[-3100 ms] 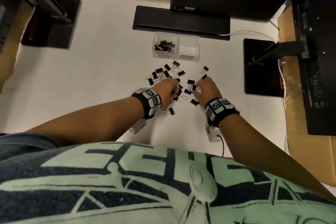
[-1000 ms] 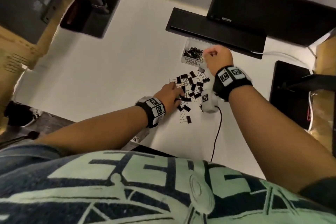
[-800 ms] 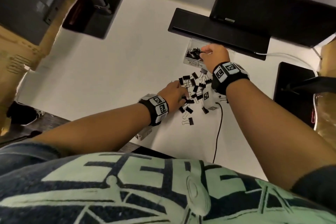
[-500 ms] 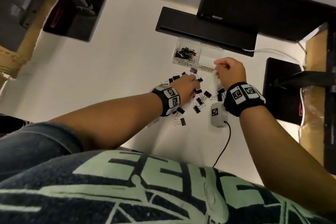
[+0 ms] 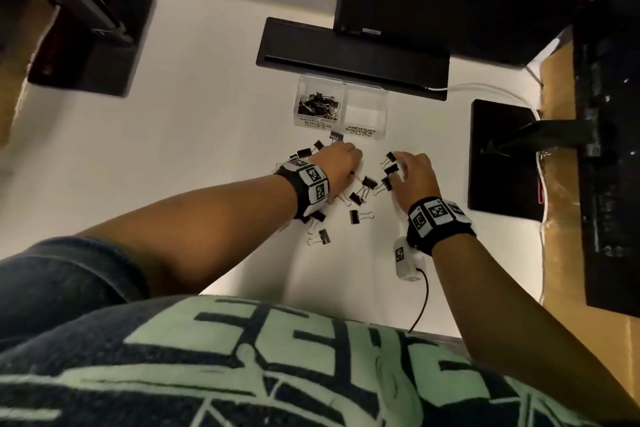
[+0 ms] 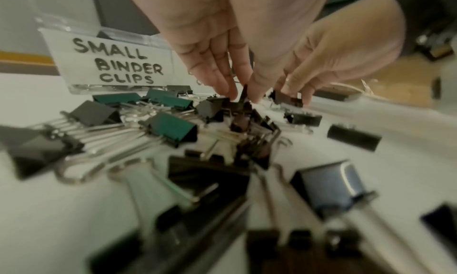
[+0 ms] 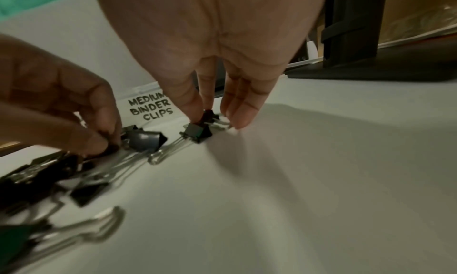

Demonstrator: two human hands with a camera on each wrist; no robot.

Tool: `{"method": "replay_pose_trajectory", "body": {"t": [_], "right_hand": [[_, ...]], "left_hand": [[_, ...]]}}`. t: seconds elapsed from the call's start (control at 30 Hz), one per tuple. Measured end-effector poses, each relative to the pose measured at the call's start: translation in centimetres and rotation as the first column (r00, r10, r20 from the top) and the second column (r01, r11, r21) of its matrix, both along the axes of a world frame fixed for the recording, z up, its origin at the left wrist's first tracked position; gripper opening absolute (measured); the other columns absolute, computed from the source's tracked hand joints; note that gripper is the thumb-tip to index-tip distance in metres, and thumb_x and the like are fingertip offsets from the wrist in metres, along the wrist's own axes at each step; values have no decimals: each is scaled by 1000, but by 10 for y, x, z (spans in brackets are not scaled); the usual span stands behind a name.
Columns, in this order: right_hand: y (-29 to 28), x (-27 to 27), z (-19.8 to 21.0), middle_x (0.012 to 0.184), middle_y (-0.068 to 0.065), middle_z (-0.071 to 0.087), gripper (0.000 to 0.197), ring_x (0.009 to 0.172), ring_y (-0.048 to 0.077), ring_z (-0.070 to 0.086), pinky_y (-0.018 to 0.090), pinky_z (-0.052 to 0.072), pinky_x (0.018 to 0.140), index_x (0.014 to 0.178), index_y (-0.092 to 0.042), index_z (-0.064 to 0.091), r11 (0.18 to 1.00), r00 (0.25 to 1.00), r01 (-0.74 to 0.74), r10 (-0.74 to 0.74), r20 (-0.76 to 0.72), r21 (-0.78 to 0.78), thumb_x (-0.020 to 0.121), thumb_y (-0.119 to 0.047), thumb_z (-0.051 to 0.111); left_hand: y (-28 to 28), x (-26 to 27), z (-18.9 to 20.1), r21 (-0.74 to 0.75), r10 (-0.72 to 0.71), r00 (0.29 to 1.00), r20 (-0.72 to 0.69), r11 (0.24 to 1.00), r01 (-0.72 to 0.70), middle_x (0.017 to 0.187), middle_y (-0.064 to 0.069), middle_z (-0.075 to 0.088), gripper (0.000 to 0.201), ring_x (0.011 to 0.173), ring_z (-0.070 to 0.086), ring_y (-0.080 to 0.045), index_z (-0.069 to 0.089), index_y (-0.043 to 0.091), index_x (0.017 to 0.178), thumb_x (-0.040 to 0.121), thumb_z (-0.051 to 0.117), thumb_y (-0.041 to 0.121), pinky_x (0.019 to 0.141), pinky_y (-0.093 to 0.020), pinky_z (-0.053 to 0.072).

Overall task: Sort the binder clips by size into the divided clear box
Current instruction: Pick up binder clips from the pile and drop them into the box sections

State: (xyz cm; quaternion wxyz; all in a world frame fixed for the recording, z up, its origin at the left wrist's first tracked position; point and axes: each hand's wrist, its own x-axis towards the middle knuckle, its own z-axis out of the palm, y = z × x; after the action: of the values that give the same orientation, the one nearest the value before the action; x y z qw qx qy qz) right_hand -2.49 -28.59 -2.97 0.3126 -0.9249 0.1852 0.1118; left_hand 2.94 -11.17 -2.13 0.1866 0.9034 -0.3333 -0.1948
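The divided clear box (image 5: 381, 114) stands at the back. Its left cell, labelled SMALL BINDER CLIPS (image 6: 118, 65), holds several black clips (image 5: 317, 104). The cell labelled MEDIUM BINDER CLIPS (image 7: 150, 107) shows no clips. Black binder clips of two sizes (image 5: 360, 198) lie scattered in front of the box. My left hand (image 5: 346, 163) is down on the pile and pinches a small black clip (image 6: 243, 96) with its fingertips. To the right, my right hand (image 7: 206, 114) pinches another small black clip (image 7: 209, 115) between thumb and forefinger, beside a clip (image 7: 196, 131) lying on the table.
A black monitor base (image 5: 349, 55) sits directly behind the box. Black stand plates lie at the far left (image 5: 93, 42) and at the right (image 5: 502, 156). A cable (image 5: 420, 302) runs from my right wrist towards the table's front edge. The white tabletop (image 5: 194, 135) extends left.
My right hand has come back from the box's small-clip cell to the pile and pinched a clip. My left hand has stayed on the pile, shifting a little towards the box.
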Motion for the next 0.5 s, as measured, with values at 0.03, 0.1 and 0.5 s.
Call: {"method": "replay_pose_trajectory", "body": {"t": [0.03, 0.1, 0.5], "right_hand": [[3, 0, 1, 124, 13, 46, 39, 105, 26, 53, 23, 40, 89, 128, -15, 53, 1000, 1000, 3, -3, -4, 11, 90, -9, 55], [11, -1, 2, 123, 11, 46, 33, 99, 21, 53, 19, 36, 83, 122, -14, 56, 1000, 1000, 1, -1, -17, 25, 90, -8, 54], [26, -13, 6, 104, 7, 55, 22, 88, 16, 52, 28, 46, 88, 108, -14, 63, 994, 999, -33, 29, 42, 106, 87, -7, 57]], "left_hand": [[2, 0, 4, -57, 49, 998, -43, 997, -51, 101, -16, 61, 11, 95, 54, -29, 57, 0, 95, 85, 53, 4, 81, -35, 44], [7, 2, 15, -168, 171, 977, -128, 967, -192, 96, -12, 63, 9, 85, 55, -23, 58, 3, 93, 86, 54, 6, 79, -33, 48], [50, 68, 32, -146, 493, 870, -26, 859, -491, 109, -9, 64, 25, 106, 55, -25, 58, 14, 114, 89, 55, 14, 90, -35, 48]]}}
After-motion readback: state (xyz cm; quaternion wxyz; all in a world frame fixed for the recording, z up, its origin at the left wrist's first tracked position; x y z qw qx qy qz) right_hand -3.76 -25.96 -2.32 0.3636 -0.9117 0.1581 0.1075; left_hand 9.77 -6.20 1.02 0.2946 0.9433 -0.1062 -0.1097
